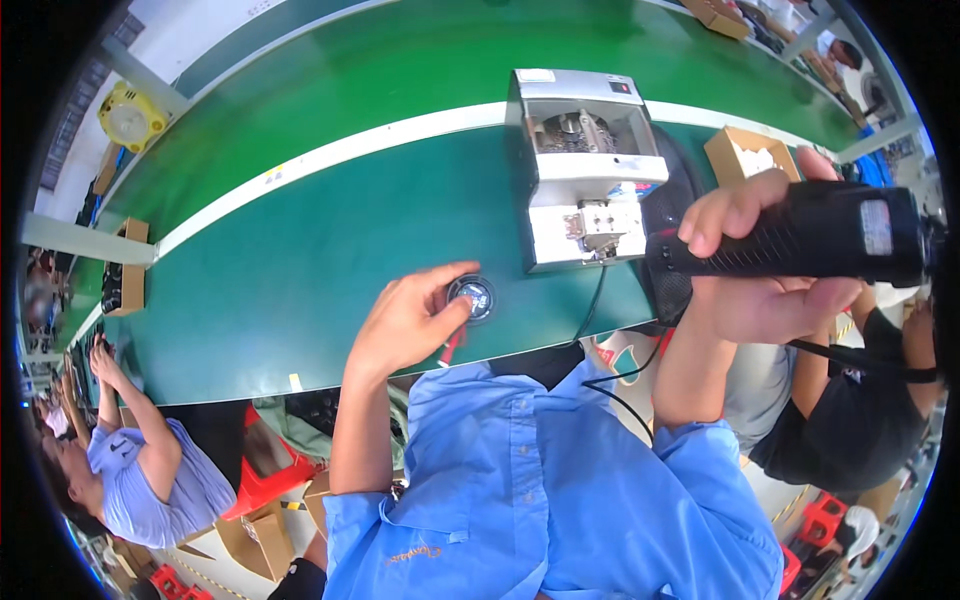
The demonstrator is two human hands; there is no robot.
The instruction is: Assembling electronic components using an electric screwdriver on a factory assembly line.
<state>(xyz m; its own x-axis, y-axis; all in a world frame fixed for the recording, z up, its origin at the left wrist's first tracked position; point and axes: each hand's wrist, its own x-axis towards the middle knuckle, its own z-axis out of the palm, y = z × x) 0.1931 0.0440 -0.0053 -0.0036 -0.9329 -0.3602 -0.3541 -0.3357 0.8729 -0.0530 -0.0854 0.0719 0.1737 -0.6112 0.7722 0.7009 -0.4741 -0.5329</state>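
Observation:
On the green bench, my left hand (pixel 405 315) curls its thumb and forefinger around a small round black disc (pixel 482 298) with a dark printed centre. A short red strip or lead (pixel 451 346) hangs below that hand near the bench's front edge. My right hand (pixel 752 235) is raised close to the camera and wraps around a thick black handheld device (pixel 810 238). This device has a ribbed side and a pale label. What it is exactly I cannot make out. Beside it stands a silver benchtop machine (pixel 590 170) with a window over metal parts.
A black cable (pixel 620 398) runs from the machine over the front edge. An open cardboard box (pixel 738 165) sits to the right of the machine. People work on both sides, one at the left (pixel 165 470). A yellow round fixture (pixel 130 117) hangs on a post at the far left.

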